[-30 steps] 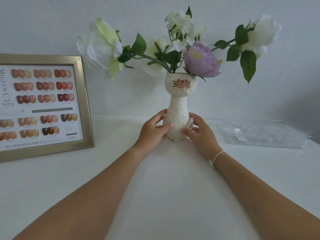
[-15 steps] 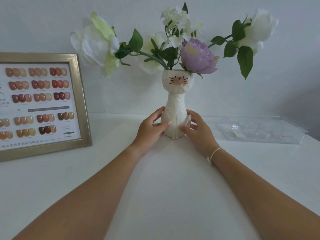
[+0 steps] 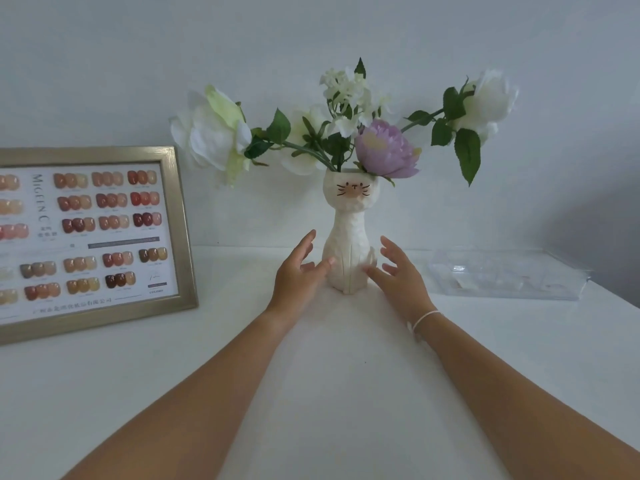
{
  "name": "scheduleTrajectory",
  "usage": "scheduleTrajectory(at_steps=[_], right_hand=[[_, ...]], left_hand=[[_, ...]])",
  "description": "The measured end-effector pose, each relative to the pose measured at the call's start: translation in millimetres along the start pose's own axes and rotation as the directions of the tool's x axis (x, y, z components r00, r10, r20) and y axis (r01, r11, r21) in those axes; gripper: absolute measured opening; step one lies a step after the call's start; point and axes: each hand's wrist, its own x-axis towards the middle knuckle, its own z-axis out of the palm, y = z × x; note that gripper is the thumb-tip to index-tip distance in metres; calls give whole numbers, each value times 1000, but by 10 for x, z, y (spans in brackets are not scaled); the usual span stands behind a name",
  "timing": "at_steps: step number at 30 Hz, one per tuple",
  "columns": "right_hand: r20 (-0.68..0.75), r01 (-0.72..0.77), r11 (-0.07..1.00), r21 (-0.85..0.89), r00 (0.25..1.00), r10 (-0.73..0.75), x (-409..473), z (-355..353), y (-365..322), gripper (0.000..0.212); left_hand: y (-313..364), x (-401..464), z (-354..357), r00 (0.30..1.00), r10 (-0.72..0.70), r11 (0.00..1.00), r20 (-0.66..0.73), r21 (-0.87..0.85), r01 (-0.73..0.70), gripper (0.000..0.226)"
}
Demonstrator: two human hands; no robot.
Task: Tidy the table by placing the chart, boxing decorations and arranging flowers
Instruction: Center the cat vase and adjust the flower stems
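Left hand (image 3: 299,271) and right hand (image 3: 398,273) flank cat vase (image 3: 349,244), fingers spread, gripping nothing; thumbs possibly grazing it. Vase upright, worktop (image 3: 329,393) 12 o'clock. Withdraw straight outward, avoid nudging base.

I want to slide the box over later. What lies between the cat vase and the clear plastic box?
In the head view only the right hand lies between the cat vase and the clear plastic box; beyond it, that stretch of white table is bare.

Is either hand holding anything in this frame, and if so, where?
Nothing is held. The left hand and right hand are open beside the vase.
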Motion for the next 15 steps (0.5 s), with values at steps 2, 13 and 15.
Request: scheduleTrajectory(at_steps=[2,13,15], right_hand=[[-34,5,1000,-20,999,-6,-24,-105,-42,62],[-372,110,977,185,928,-34,182,-928,-800,71],[-400,121,967,223,916,-23,271,-1064,-945,76]], left_hand=[[78,-45,-64,999,18,999,-46,-32,-19,58],[782,-195,-552,832,57,909,-552,-315,-272,50],[911,-196,-610,810,76,900,-582,-309,-307,62]])
